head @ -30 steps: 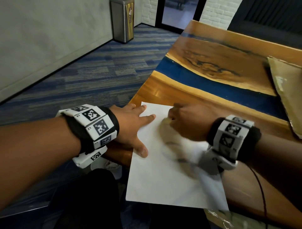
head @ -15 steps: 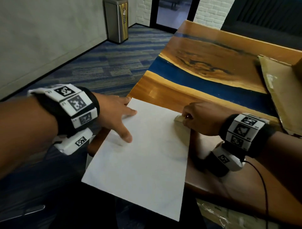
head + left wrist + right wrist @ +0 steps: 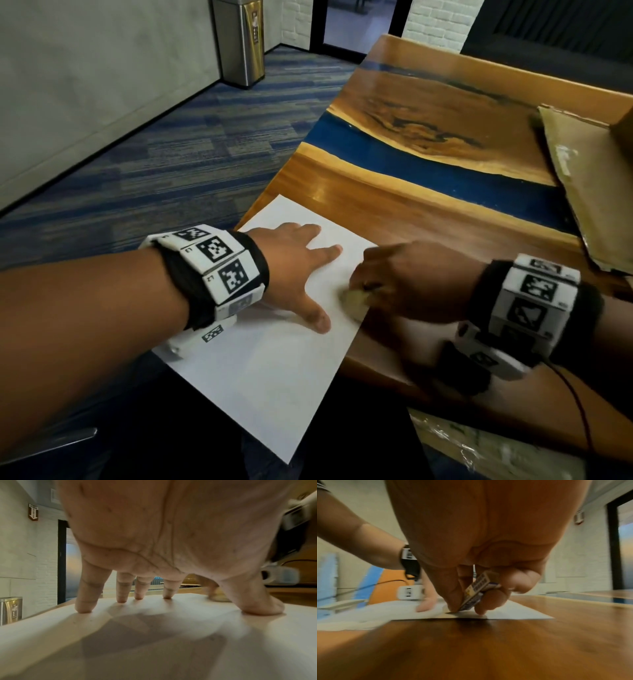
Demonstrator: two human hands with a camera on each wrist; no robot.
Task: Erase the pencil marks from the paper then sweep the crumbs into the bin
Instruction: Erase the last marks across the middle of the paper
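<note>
The left hand (image 3: 291,270) lies spread on the white sheet of paper (image 3: 274,370), fingers straight, fingertips (image 3: 84,608) and thumb pressing it down. The right hand (image 3: 407,281) is curled, pinching a small rectangular eraser in a printed sleeve (image 3: 476,592) between thumb and fingers, its lower end touching the paper at the sheet's right edge. The paper sits skewed at the near left corner of the glossy wooden table with a blue resin stripe (image 3: 428,178), its near part hanging over the table's front edge. A brown cardboard sheet (image 3: 592,178) lies at the table's right edge. A tall steel bin (image 3: 239,41) stands on the carpet by the far wall, well apart from the table.
</note>
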